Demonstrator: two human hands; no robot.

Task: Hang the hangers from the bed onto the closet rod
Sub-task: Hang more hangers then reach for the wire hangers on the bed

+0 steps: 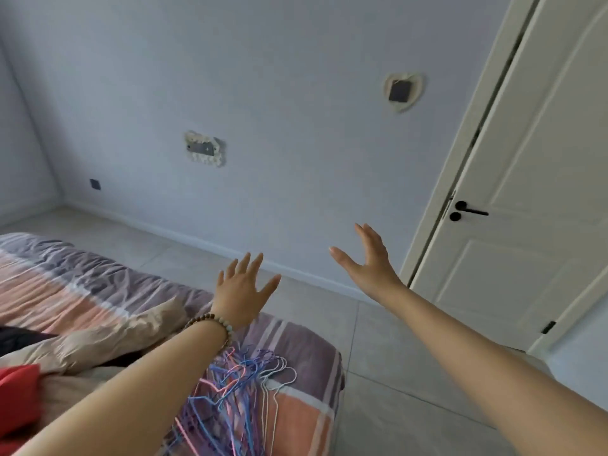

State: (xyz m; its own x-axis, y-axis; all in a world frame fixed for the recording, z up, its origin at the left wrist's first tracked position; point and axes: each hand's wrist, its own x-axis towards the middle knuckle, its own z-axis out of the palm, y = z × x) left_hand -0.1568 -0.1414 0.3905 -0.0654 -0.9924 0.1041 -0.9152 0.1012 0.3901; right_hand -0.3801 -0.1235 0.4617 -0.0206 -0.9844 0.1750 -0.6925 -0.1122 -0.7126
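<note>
Bedroom, pale grey wall behind, grey tiled floor below. No closet or rod in frame.

Lower left: bed with a striped pink-and-purple cover, rumpled. Red fabric at the far left edge, a beige pillow or quilt bunched next to it.

Centre left: left hand stretched forward above the bed's corner, palm down, fingers spread and straight, holding nothing. Beaded bracelet at the wrist.

Bottom centre: the hangers, thin wire ones in blue, purple, pink and white, lie in a loose, overlapping heap on the bed's near corner, partly under the left forearm. Hooks point mostly toward the upper right; likely dumped there within easy reach of the bed's edge.

Centre right: right hand raised over the floor, flat, fingers together, thumb out, empty. Neither hand touches the heap; both are held out past it, so no pickup has begun.

Right: white panelled door, closed, black lever handle.

Judgement: task at its start. The tangled wires may snag when lifted.
</note>
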